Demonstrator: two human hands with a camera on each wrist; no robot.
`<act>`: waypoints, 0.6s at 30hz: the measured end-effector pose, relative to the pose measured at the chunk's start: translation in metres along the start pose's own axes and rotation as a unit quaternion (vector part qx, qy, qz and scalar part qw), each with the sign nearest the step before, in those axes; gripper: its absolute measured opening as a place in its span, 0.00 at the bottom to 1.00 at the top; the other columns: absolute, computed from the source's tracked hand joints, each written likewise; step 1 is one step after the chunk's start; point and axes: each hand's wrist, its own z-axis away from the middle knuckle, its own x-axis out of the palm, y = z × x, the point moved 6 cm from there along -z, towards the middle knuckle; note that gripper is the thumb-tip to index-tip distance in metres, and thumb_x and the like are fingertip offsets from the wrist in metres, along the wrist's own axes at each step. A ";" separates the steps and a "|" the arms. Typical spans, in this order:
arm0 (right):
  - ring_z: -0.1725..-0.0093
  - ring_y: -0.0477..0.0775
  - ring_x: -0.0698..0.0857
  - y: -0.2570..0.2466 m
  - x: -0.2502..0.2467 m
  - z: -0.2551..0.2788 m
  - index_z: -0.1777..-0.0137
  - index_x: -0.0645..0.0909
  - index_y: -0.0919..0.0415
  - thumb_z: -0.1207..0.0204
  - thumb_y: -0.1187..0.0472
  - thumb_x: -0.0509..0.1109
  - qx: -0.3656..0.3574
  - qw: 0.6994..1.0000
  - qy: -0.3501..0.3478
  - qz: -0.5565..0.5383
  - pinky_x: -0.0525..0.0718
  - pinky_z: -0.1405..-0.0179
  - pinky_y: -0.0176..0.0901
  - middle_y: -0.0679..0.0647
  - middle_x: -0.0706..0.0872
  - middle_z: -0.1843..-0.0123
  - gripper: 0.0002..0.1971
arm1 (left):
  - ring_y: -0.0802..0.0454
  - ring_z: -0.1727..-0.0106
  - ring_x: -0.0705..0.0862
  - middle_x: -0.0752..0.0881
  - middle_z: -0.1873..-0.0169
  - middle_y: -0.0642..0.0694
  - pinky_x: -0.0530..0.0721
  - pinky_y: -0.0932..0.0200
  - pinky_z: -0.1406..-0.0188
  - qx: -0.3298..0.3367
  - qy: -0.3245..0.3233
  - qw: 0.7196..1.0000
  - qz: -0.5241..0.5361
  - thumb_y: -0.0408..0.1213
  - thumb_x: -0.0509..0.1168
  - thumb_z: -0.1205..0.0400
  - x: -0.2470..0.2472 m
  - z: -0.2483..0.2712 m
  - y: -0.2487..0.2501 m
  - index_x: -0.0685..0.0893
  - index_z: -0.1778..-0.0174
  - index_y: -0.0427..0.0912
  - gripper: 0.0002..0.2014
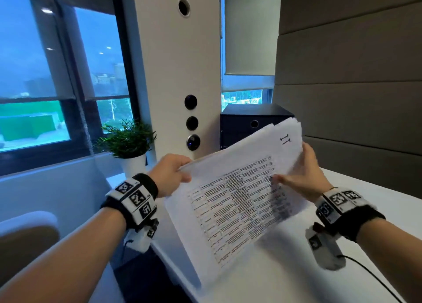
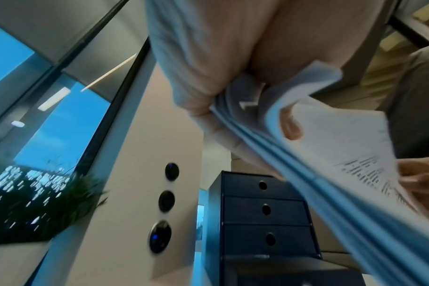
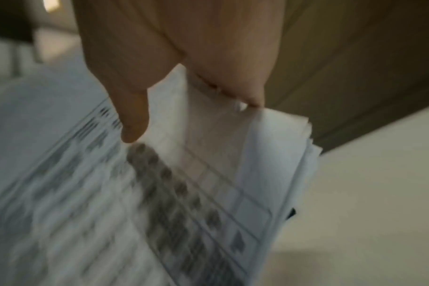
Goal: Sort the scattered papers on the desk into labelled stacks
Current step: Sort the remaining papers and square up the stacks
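A thick bundle of printed papers (image 1: pixel 237 202) hangs tilted in the air above the white desk (image 1: pixel 285 280). Its top sheet carries a dense table of text, and a page behind it shows a large "11". My left hand (image 1: pixel 173 172) grips the bundle's left edge, thumb on top. In the left wrist view the papers (image 2: pixel 314 158) fan out from that grip. My right hand (image 1: pixel 301 177) pinches the right edge, thumb on the front and fingers behind. The right wrist view shows the thumb (image 3: pixel 132 123) pressed on the printed sheet (image 3: pixel 159 193).
A dark drawer unit (image 1: pixel 249 124) with three drawers stands at the back of the desk. A potted green plant (image 1: pixel 127 142) sits by the window at the left. A white pillar (image 1: pixel 178 74) with round buttons rises behind. A cable (image 1: pixel 370 277) trails over the desk.
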 end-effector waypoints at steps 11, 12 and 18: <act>0.49 0.59 0.91 0.038 -0.048 0.031 0.53 0.89 0.59 0.62 0.44 0.90 0.030 0.985 -0.043 -0.164 0.88 0.48 0.58 0.56 0.93 0.54 0.35 | 0.50 0.53 0.84 0.86 0.56 0.51 0.84 0.49 0.48 0.096 0.025 0.989 -0.110 0.37 0.71 0.24 0.021 -0.022 0.057 0.82 0.51 0.55 0.09; 0.50 0.58 0.91 0.046 -0.043 0.036 0.51 0.88 0.59 0.64 0.40 0.89 0.033 0.985 -0.060 -0.159 0.88 0.47 0.59 0.55 0.93 0.53 0.40 | 0.50 0.51 0.84 0.86 0.53 0.52 0.83 0.48 0.45 0.086 -0.002 0.986 -0.142 0.40 0.71 0.24 0.030 -0.021 0.056 0.81 0.48 0.57 0.11; 0.50 0.58 0.91 0.062 -0.038 0.036 0.48 0.86 0.63 0.73 0.39 0.89 0.053 0.964 -0.068 -0.251 0.86 0.46 0.56 0.58 0.92 0.51 0.49 | 0.49 0.46 0.83 0.83 0.42 0.56 0.78 0.53 0.50 0.089 0.042 0.937 -0.335 0.59 0.67 0.25 0.032 -0.026 0.064 0.68 0.31 0.62 0.27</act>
